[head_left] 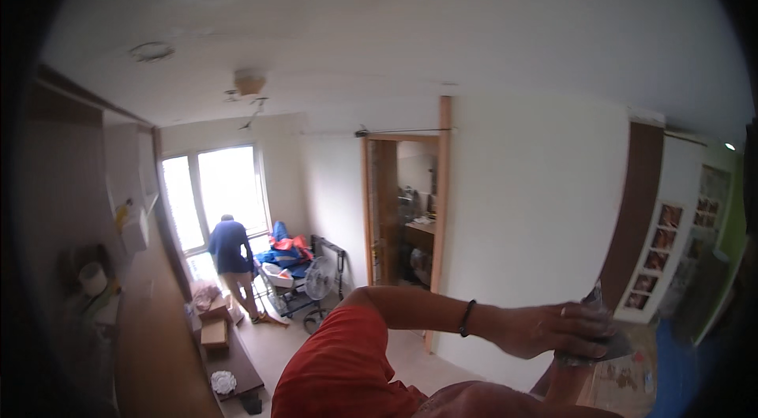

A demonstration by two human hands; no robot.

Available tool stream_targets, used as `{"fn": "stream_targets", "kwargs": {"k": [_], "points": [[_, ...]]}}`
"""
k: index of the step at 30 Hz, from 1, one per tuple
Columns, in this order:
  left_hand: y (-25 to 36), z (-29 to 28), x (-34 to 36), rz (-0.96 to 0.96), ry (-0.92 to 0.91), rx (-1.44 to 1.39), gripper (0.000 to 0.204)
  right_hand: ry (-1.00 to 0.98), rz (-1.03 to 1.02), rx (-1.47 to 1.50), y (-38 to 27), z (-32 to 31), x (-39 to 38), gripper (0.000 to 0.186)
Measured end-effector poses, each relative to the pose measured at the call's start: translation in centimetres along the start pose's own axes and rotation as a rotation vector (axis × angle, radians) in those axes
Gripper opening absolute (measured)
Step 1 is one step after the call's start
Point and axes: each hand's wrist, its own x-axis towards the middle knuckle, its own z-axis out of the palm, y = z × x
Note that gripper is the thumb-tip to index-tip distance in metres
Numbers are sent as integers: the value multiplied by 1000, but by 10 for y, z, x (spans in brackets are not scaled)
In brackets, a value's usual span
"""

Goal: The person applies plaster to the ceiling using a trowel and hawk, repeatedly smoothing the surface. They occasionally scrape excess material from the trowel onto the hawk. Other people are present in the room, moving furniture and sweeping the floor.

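My left hand [545,329] reaches across to the right, a dark band on its wrist and a red sleeve on the upper arm. Its fingers are bent over a dark, flat, scraper-like blade [621,344]; a pointed corner sticks out past the fingertips. Just below, the bare forearm of my right arm [562,386] rises toward the same spot. My right hand is mostly hidden behind the left one, so its fingers and grip do not show. Both hands are in front of the white wall [521,205], apart from the ceiling [442,23].
By the bright window [229,189] a person in dark blue [230,248] bends forward. Near them stand a fan [318,279] and a heap of blue and red bundles [288,248]. A wooden door frame [445,221] opens midway; cabinets [138,276] line the left. A ceiling fitting [249,82] hangs down.
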Motion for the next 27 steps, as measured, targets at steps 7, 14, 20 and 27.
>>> {"fn": "stream_targets", "kwargs": {"k": [7,14,20,27], "points": [[45,-104,-95,-450,-436,564,77,478,279,-754,53,20,26,46],[212,-356,-43,-95,157,2061,56,360,457,-949,105,-17,57,40],[323,-459,53,445,261,2601,50,592,414,-905,113,-49,54,28],[227,-471,57,327,654,2533,59,653,385,-913,112,-44,56,27]]}}
